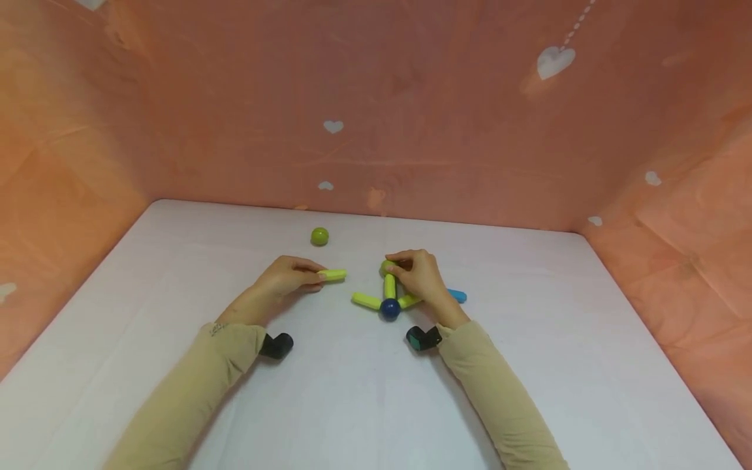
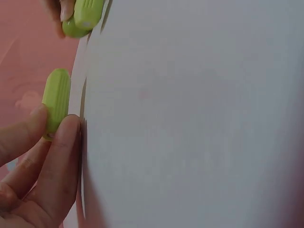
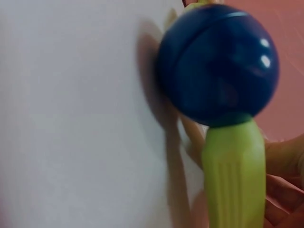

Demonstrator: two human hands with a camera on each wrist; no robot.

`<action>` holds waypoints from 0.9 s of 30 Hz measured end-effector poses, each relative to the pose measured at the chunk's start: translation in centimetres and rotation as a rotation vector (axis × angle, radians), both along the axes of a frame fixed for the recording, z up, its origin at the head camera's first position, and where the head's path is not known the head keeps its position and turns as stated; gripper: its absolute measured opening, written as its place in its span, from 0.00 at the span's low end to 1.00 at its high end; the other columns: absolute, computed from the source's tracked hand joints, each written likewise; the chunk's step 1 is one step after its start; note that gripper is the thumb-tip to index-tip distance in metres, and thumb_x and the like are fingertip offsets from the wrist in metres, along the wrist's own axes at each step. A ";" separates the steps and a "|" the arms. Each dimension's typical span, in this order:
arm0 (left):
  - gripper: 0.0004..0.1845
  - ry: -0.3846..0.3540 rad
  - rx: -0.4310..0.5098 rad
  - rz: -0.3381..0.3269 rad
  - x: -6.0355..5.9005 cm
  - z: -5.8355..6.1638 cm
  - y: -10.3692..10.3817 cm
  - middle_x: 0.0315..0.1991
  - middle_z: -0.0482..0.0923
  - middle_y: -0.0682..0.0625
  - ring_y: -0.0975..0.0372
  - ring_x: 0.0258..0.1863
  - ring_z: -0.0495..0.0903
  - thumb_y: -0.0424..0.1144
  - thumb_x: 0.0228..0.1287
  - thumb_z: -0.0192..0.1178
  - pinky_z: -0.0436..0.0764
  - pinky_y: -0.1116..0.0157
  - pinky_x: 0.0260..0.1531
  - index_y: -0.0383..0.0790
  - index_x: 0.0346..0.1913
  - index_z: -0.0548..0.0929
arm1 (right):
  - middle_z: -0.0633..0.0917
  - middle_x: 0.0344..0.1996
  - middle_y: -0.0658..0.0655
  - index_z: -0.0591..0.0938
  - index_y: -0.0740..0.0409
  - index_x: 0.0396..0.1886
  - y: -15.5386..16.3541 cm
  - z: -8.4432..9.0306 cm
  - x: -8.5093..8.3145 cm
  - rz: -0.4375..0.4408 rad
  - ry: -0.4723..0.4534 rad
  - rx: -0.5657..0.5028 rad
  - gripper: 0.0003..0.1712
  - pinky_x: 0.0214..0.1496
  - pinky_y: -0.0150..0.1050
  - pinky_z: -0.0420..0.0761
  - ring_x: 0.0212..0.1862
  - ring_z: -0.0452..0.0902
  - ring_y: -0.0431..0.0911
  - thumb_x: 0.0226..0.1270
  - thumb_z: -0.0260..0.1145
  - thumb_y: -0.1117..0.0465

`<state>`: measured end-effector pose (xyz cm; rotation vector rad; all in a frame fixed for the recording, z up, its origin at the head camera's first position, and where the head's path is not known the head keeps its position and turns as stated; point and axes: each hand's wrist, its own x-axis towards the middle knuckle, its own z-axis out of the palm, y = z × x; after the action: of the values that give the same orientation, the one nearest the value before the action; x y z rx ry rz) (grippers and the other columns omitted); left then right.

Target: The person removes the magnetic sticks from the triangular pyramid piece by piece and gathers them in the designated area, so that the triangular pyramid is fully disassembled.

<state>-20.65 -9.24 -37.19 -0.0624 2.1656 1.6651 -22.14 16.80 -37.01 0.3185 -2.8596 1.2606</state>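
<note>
My left hand (image 1: pixel 288 275) pinches a yellow-green magnetic-style rod (image 1: pixel 335 275) by one end between thumb and fingers; the left wrist view shows the ridged rod (image 2: pixel 58 97) upright in the picture. With my right hand (image 1: pixel 420 275) I pinch a green ball (image 1: pixel 386 267) at the far end of another yellow-green rod (image 1: pixel 390 286). That rod's near end meets a dark blue ball (image 1: pixel 390 309). Two more yellow-green rods spread from the blue ball, a left rod (image 1: pixel 366 301) and a right rod (image 1: pixel 409 301) partly behind my right hand. The blue ball (image 3: pixel 218 64) looms large in the right wrist view.
A loose green ball (image 1: pixel 320 236) lies on the white table (image 1: pixel 352 405) beyond my left hand. A blue rod (image 1: pixel 457 296) pokes out behind my right wrist. Orange cloth with white hearts (image 1: pixel 376 117) stands around the table's back and sides.
</note>
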 end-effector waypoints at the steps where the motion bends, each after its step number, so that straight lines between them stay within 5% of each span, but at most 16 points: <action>1: 0.21 0.002 0.003 0.004 0.0 0.0 -0.3 0.56 0.73 0.30 0.72 0.32 0.80 0.29 0.66 0.57 0.81 0.73 0.43 0.22 0.59 0.73 | 0.86 0.46 0.62 0.85 0.62 0.47 0.0 0.0 0.0 -0.003 -0.002 0.000 0.14 0.50 0.42 0.81 0.47 0.82 0.52 0.63 0.67 0.64; 7: 0.22 0.031 -0.013 0.017 0.1 0.3 -1.7 0.58 0.71 0.30 0.72 0.33 0.79 0.29 0.67 0.57 0.81 0.73 0.43 0.22 0.60 0.72 | 0.86 0.46 0.62 0.85 0.62 0.48 0.0 0.2 0.0 -0.005 -0.008 -0.001 0.14 0.50 0.42 0.81 0.47 0.82 0.52 0.63 0.67 0.63; 11: 0.22 0.072 -0.110 0.006 0.1 0.6 -2.7 0.56 0.76 0.33 0.72 0.33 0.80 0.34 0.66 0.59 0.79 0.75 0.42 0.25 0.60 0.74 | 0.86 0.46 0.62 0.85 0.62 0.48 0.0 0.3 0.1 0.001 -0.004 0.005 0.14 0.50 0.42 0.81 0.47 0.82 0.52 0.63 0.67 0.63; 18: 0.24 0.129 -0.284 0.014 0.3 1.2 -4.2 0.59 0.75 0.36 0.56 0.54 0.73 0.41 0.65 0.62 0.71 0.63 0.56 0.32 0.60 0.77 | 0.86 0.46 0.62 0.85 0.63 0.48 0.0 0.3 0.2 0.014 -0.001 -0.005 0.14 0.50 0.42 0.81 0.47 0.82 0.52 0.63 0.67 0.63; 27: 0.24 0.109 -0.313 0.035 0.4 1.4 -5.2 0.63 0.70 0.34 0.50 0.62 0.66 0.41 0.65 0.60 0.67 0.56 0.62 0.33 0.61 0.75 | 0.86 0.46 0.62 0.85 0.62 0.47 0.1 0.1 0.2 0.013 0.007 0.000 0.14 0.49 0.41 0.81 0.47 0.82 0.52 0.63 0.67 0.63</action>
<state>-20.21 -14.41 -35.80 -0.1003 2.5043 1.3617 -21.90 16.85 -36.87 0.3418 -2.8566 1.2594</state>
